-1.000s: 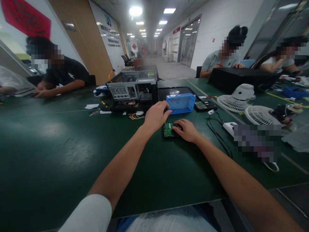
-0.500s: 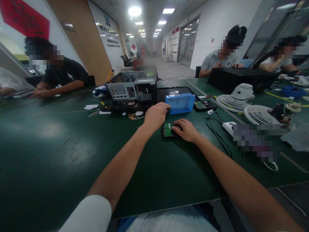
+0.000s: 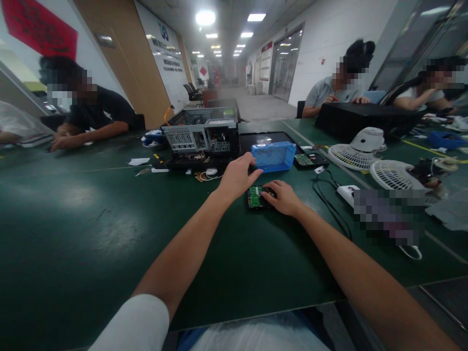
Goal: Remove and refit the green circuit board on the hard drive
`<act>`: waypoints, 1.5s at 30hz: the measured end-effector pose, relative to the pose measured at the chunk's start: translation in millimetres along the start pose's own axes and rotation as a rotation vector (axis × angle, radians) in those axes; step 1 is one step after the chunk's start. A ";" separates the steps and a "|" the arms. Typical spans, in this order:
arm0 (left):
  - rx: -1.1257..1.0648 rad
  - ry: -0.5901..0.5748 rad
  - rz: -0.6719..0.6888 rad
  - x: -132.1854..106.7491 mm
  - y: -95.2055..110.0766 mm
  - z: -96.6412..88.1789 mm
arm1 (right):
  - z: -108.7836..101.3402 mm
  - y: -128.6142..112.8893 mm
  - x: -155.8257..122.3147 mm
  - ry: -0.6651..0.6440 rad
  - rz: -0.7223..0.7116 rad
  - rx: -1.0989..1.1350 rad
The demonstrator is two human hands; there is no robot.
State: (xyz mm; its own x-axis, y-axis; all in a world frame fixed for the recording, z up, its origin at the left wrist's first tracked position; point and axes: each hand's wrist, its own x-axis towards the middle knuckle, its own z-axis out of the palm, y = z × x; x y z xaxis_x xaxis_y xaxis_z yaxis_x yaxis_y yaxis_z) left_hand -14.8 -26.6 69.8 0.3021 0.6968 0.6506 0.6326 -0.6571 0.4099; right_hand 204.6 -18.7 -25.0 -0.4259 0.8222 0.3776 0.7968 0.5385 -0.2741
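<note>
The hard drive point(image 3: 255, 197) lies flat on the green table point(image 3: 204, 292) in front of me, its green board facing up. My right hand point(image 3: 284, 197) holds it from the right, fingers toward its far side and thumb bent over the top. My left hand point(image 3: 237, 175) hangs just beyond and left of the drive, thumb and fingers curved toward each other by something small and dark; I cannot tell how tightly they close.

Just past my hands stands a blue bin point(image 3: 280, 157), and behind it lies a black panel point(image 3: 287, 138). Another drive point(image 3: 309, 160) sits right of the bin. To the left is an opened computer case point(image 3: 201, 136), with paper scraps point(image 3: 139, 161) near it. On my right run a black cable point(image 3: 331, 202) and a white power strip point(image 3: 347, 193), then two white fan parts point(image 3: 363, 146). Farther off, a person in a dark shirt point(image 3: 106, 109) sits left; another in grey point(image 3: 321, 92) sits right, behind a black box point(image 3: 361, 117).
</note>
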 end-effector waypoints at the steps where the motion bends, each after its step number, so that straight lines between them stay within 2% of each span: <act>1: -0.019 0.002 -0.005 -0.2 -0.3 1.0 | -0.1 -0.1 0.0 0.002 0.000 0.001; 7: -0.060 0.008 -0.013 -1.1 -0.1 3.5 | -0.1 -0.6 -0.2 0.009 -0.001 0.005; 28: 0.134 0.025 -0.003 0.1 0.5 -5.1 | 1.7 1.6 0.3 -0.004 -0.001 -0.023; 35: 0.109 -0.001 0.023 1.0 0.0 -5.7 | 0.8 1.1 0.1 -0.009 0.005 -0.012; 45: -0.007 0.022 -0.026 0.9 -0.5 -1.5 | -0.1 0.0 0.0 -0.009 0.004 -0.005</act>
State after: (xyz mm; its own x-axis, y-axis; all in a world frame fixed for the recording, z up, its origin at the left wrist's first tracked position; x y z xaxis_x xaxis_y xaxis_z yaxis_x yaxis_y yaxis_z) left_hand -15.9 -26.1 71.1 0.2696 0.7074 0.6534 0.6354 -0.6405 0.4312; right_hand 204.7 -18.7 -25.0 -0.4268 0.8259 0.3685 0.8005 0.5346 -0.2710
